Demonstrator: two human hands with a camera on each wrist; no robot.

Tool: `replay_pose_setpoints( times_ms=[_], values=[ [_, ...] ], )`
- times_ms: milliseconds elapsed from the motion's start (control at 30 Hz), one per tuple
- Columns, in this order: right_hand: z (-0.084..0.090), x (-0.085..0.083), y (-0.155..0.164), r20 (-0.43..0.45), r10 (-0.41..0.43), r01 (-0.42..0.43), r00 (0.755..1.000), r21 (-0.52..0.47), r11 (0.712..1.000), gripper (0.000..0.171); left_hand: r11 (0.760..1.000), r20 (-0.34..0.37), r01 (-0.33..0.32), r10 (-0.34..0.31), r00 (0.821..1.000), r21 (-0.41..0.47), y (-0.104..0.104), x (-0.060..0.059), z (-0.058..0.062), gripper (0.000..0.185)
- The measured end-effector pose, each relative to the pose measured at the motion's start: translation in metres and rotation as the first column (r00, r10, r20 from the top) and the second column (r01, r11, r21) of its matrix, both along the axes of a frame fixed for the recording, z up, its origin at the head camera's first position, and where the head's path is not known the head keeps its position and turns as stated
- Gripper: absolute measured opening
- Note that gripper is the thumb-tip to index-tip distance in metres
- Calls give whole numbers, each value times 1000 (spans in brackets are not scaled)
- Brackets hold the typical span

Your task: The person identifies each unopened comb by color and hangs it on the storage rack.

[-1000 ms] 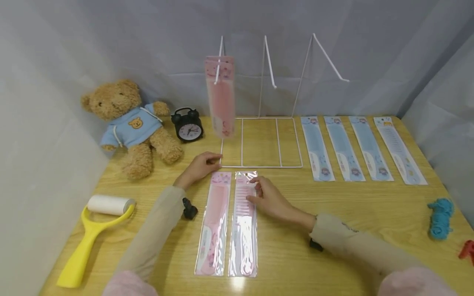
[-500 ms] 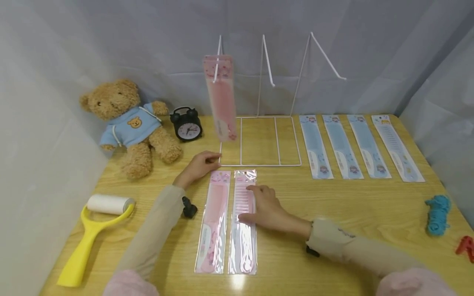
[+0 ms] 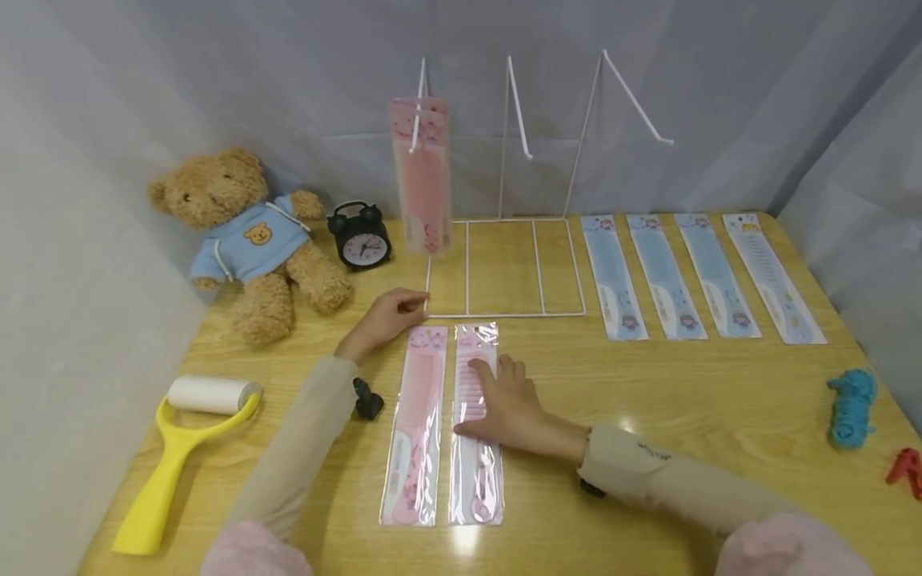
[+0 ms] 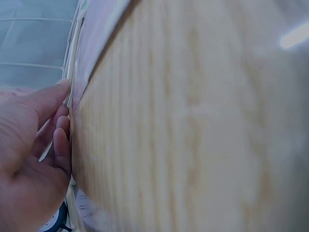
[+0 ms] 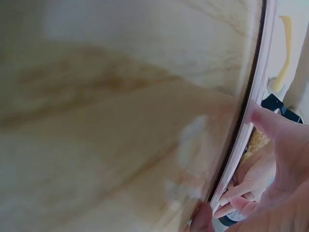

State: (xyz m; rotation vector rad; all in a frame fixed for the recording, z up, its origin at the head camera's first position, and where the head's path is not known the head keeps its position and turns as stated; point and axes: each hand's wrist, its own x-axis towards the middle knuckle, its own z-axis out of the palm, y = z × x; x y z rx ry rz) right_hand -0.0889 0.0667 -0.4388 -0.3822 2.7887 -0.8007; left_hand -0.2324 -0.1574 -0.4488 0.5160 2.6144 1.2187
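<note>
My left hand (image 3: 385,324) pinches the lower left corner of a white wire display rack (image 3: 504,315), thumb above the wire in the left wrist view. Two packaged pink combs lie side by side in front of it. Across the packaged wide-tooth comb (image 3: 481,492) on the right, my right hand (image 3: 510,408) rests with fingers spread, its thumb at the pack's left edge. The other packaged pink comb (image 3: 416,408) lies to the left, touched by neither hand. Packaged pink combs (image 3: 423,188) hang from the rack's left hook; the middle and right hooks bear nothing.
Several packaged blue combs (image 3: 657,276) and a packaged white comb (image 3: 774,280) lie in a row at the back right. A teddy bear (image 3: 252,240), black alarm clock (image 3: 360,236) and yellow-handled roller (image 3: 173,448) stand or lie leftward. Blue yarn (image 3: 852,408) lies at far right.
My right hand has moved down the packaged wide-tooth comb and spread its fingers over it. That pack has shifted slightly and its glare has changed. My left hand stays at the rack's corner.
</note>
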Motion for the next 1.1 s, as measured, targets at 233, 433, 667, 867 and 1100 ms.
replay_pose_setpoints(
  times_ms=[233,433,667,867,1100],
  values=[
    [4,-3,3,59,-37,44,998,-126,991,90,1000,13,-7,7,1000,8,0,0,3,40],
    [9,-9,8,177,-65,101,982,-202,974,89,1000,19,-1,1,1000,11,1,1,5,40],
    [4,-19,18,220,-40,83,975,-188,979,70,1000,22,-5,5,1000,3,1,1,4,40],
    [3,-25,28,209,14,33,978,-224,974,49,1000,27,-1,1,1000,9,0,2,2,40],
    [3,-27,38,220,76,12,972,-375,927,52,1000,5,4,-4,1000,12,0,2,2,40]
  ],
)
